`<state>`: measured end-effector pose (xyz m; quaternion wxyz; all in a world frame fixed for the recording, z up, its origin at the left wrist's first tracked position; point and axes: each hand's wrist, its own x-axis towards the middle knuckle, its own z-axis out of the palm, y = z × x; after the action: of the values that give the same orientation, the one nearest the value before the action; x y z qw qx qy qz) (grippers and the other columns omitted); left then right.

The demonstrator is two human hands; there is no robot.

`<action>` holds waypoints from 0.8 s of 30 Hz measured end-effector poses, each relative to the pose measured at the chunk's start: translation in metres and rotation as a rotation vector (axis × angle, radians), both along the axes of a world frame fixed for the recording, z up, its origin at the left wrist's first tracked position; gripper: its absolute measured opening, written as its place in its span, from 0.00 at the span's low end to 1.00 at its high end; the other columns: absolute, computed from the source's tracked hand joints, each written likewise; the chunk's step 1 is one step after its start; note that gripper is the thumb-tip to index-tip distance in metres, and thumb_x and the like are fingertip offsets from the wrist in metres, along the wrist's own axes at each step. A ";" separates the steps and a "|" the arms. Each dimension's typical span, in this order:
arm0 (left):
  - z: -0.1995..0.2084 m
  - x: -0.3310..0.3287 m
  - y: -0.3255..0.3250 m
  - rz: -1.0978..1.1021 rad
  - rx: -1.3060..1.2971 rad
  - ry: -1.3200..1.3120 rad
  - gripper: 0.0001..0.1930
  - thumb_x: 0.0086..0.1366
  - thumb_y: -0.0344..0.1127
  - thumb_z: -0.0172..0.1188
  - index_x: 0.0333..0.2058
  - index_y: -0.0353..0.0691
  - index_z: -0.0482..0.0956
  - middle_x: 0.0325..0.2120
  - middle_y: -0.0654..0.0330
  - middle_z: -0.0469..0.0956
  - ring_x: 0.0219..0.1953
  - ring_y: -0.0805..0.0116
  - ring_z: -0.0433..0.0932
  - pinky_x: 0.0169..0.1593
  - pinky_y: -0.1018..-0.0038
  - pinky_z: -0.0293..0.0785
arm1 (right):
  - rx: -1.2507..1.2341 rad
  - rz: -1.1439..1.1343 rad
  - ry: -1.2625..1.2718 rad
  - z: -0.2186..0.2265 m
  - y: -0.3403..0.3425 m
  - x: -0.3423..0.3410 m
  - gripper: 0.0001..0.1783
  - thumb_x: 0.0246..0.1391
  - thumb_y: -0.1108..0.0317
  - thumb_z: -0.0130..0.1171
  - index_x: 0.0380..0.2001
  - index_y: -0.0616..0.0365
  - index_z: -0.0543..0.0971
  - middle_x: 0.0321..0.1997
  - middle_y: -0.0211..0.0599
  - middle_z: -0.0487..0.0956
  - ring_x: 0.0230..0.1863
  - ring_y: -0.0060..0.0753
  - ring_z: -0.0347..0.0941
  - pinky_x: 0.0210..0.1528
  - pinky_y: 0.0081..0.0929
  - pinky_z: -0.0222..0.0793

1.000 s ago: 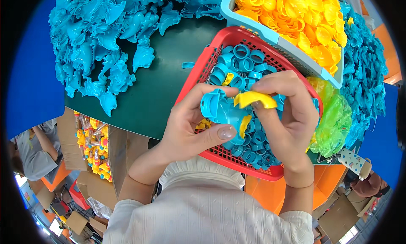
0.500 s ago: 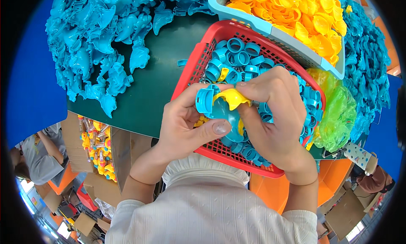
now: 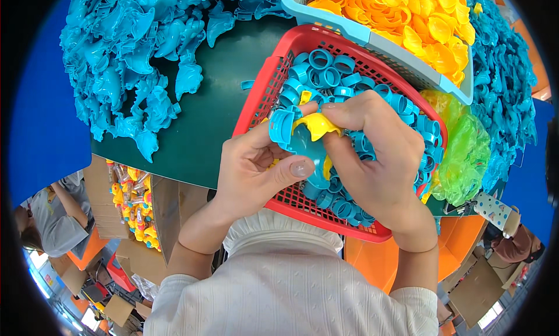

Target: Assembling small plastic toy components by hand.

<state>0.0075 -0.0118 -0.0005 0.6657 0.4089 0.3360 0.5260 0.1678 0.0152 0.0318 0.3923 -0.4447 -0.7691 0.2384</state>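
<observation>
Above the near part of a red basket [image 3: 265, 68], my left hand [image 3: 253, 170] is closed round a blue plastic shell part [image 3: 303, 141], its thumb lying along the near side. A blue ring [image 3: 281, 126] sits at the shell's left end, by my index finger. My right hand [image 3: 375, 155] pinches a yellow curved plastic piece [image 3: 317, 125] between thumb and index finger. That yellow piece lies against the shell's upper edge; whether it is fastened there I cannot tell. Beneath both hands, the basket holds many blue rings [image 3: 329, 77] and a few yellow bits.
A light-blue basket of yellow-orange shells [image 3: 402, 13] stands behind the red one. Blue shell parts heap up at left [image 3: 125, 51] and far right [image 3: 503, 86] on the dark green table [image 3: 233, 51]. A green plastic bag [image 3: 466, 155] lies right; a carton of yellow toys [image 3: 137, 205] stands lower left.
Both hands keep their grips on the blue shell and the yellow piece. They have shifted slightly to the left, and the whole view has moved a little.
</observation>
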 end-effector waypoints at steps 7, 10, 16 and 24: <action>-0.004 -0.005 -0.002 -0.059 -0.041 -0.090 0.21 0.55 0.31 0.62 0.46 0.30 0.69 0.39 0.57 0.74 0.39 0.73 0.74 0.43 0.74 0.74 | 0.014 -0.011 -0.055 -0.002 0.000 -0.001 0.12 0.34 0.87 0.58 0.27 0.65 0.73 0.26 0.40 0.76 0.27 0.33 0.74 0.30 0.22 0.70; -0.003 -0.004 -0.001 -0.058 -0.059 -0.106 0.21 0.55 0.31 0.62 0.46 0.30 0.69 0.37 0.58 0.74 0.38 0.74 0.75 0.40 0.75 0.75 | 0.236 -0.054 -0.078 -0.008 0.003 -0.004 0.09 0.35 0.80 0.59 0.24 0.59 0.72 0.18 0.31 0.68 0.15 0.30 0.67 0.14 0.23 0.60; -0.004 -0.005 -0.001 -0.040 -0.054 -0.044 0.21 0.55 0.31 0.62 0.47 0.30 0.69 0.37 0.58 0.74 0.38 0.74 0.74 0.41 0.76 0.74 | 0.212 0.004 -0.067 -0.007 0.003 -0.003 0.09 0.38 0.80 0.59 0.25 0.60 0.72 0.22 0.31 0.74 0.15 0.29 0.69 0.14 0.22 0.61; -0.002 -0.005 0.003 0.067 -0.040 0.165 0.30 0.50 0.32 0.67 0.50 0.35 0.62 0.43 0.58 0.68 0.46 0.73 0.69 0.50 0.76 0.68 | 0.017 -0.039 0.026 0.017 0.006 0.012 0.22 0.44 0.76 0.58 0.47 0.63 0.71 0.47 0.43 0.72 0.48 0.33 0.70 0.46 0.27 0.66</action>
<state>0.0022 -0.0084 -0.0024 0.6259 0.4258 0.4138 0.5057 0.1795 0.0216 0.0486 0.4106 -0.4530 -0.7571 0.2301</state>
